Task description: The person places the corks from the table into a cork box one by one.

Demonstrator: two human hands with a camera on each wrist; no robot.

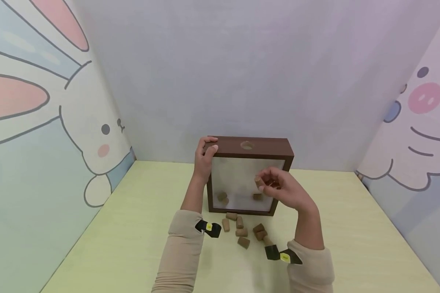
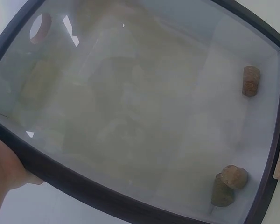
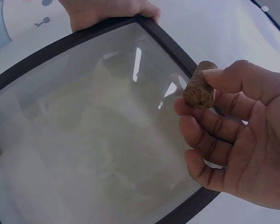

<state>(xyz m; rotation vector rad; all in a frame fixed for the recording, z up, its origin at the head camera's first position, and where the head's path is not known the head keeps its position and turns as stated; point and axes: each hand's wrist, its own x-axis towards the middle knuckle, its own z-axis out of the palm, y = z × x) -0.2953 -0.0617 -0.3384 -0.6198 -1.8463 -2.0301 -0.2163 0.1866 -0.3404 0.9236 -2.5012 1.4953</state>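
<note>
Loose corks (image 1: 241,232) are scattered on the table (image 1: 132,244) at 6 o'clock from the box (image 1: 271,148). One cork (image 1: 258,181) is pinched by the right hand (image 1: 284,189) before the pane (image 1: 231,173); behind it, three corks (image 2: 251,81) are enclosed, at 8 and 5 o'clock. The box's 11 o'clock corner is gripped by the left hand (image 1: 204,158).

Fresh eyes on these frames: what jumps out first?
Likely the dark-framed box toward the table's back, a round hole in its top and three corks inside, low down. Next, the single cork in the grip of the right hand, before the box's front. Then the big cartoon rabbit along the head view's left side.
</note>
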